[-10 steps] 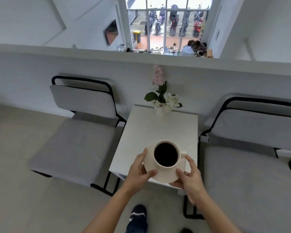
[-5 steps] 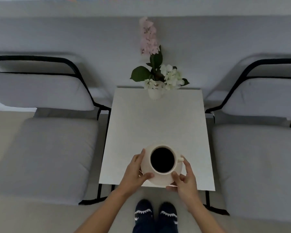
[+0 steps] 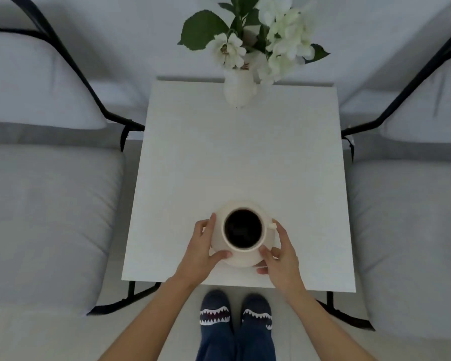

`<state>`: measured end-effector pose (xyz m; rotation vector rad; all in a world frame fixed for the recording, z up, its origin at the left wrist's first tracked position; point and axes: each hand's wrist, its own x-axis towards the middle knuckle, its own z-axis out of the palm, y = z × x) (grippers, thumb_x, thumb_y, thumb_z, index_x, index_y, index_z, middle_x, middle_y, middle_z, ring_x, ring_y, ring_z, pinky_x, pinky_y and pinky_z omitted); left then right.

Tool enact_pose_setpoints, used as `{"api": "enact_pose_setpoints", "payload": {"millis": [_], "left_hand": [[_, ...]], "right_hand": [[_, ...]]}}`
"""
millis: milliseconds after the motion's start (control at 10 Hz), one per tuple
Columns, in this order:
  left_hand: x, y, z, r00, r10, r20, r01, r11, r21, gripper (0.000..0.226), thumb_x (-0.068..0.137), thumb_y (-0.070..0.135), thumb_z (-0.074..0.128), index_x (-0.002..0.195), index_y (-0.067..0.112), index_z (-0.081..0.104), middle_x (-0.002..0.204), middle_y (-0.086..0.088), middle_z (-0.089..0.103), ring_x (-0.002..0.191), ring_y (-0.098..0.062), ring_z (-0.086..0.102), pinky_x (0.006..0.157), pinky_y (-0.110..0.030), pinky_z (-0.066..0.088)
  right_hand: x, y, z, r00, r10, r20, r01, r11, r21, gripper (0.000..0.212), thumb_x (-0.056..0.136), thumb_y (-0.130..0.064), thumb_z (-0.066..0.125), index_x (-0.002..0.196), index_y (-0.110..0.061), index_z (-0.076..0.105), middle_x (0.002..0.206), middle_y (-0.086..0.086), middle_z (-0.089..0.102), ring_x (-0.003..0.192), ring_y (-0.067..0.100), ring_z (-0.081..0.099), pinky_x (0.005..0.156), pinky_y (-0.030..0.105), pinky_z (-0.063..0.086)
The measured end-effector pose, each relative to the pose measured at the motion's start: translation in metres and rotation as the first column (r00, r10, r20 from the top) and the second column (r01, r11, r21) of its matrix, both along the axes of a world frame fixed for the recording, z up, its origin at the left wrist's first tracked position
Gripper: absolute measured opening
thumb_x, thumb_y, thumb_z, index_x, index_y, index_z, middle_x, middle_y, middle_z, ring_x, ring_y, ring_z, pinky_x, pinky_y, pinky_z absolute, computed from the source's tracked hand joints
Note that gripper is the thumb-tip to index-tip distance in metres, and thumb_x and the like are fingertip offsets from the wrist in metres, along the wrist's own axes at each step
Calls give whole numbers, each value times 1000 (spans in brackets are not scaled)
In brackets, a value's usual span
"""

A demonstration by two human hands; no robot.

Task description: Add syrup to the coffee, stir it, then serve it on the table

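A cream cup full of black coffee stands on a cream saucer, over the near part of the small white table. My left hand grips the saucer's left rim with thumb on top. My right hand grips the right rim, next to the cup's handle. I cannot tell whether the saucer touches the tabletop.
A white vase of white flowers stands at the table's far edge. Grey cushioned chairs with black frames flank the table, one on the left and one on the right. My feet in dark socks are at the near edge.
I have stepped up to the table and leaned over it. The cup and saucer, held in both hands, have come forward from the table's near edge to above its surface.
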<state>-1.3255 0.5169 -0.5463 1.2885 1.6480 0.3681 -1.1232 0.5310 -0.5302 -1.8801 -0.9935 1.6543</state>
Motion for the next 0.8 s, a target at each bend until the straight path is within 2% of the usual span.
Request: {"api": "enact_pose_setpoints", "payload": {"millis": [100,300,400,500,600,700,800], "left_hand": [[-1,-1,-8,1000,-4,-20,4,1000,-12,98,89,27,76,161,13,11,149,-7,29,129,-9,35,103,-8,24],[-1,-3,-10,996,-47,-78,45,999,-26,96,91,27,73,161,14,9,150,-6,27,134,-19,39,104,-13,28],[-1,-1,-10,984,-93,-151,92,996,-12,96,90,30,74,161,12,12,150,-9,28,128,-25,47,103,-26,42],[-1,2,-9,948,-155,-279,159,987,-7,95,89,32,74,160,11,15,149,-14,30,101,-35,63,87,-40,56],[-3,4,-9,882,-204,-425,222,975,-7,93,89,37,73,159,10,18,149,-16,34,79,-32,65,69,-37,55],[-6,5,-8,840,-239,-487,267,964,-12,93,90,43,70,160,12,16,150,-13,32,69,-23,53,62,-32,50],[-18,3,-3,889,-199,-413,217,976,-2,92,92,34,71,161,15,14,152,-12,27,86,-25,60,73,-34,56]], "right_hand": [[1,-2,-11,996,62,59,-63,998,27,67,98,-9,59,151,-35,29,75,15,73,60,24,73,58,30,61],[1,-6,-23,989,108,102,-111,993,29,68,97,-9,60,153,-32,28,67,12,74,55,19,72,56,24,60],[1,-6,-23,982,134,133,-142,988,54,69,96,-9,60,153,-31,27,63,11,73,53,16,71,56,22,60],[-1,-5,-24,970,188,155,-198,979,46,70,97,-9,58,153,-31,22,63,10,71,54,17,71,59,28,62],[2,2,-21,947,274,167,-279,960,8,71,100,-12,53,155,-33,13,69,9,70,56,17,69,59,21,59],[7,10,-12,908,389,154,-376,921,-104,71,102,-12,48,156,-38,10,83,17,72,61,19,65,56,18,53],[30,27,17,873,434,224,-397,898,-190,68,101,-12,50,155,-37,18,99,10,72,74,16,65,59,20,48]]}}
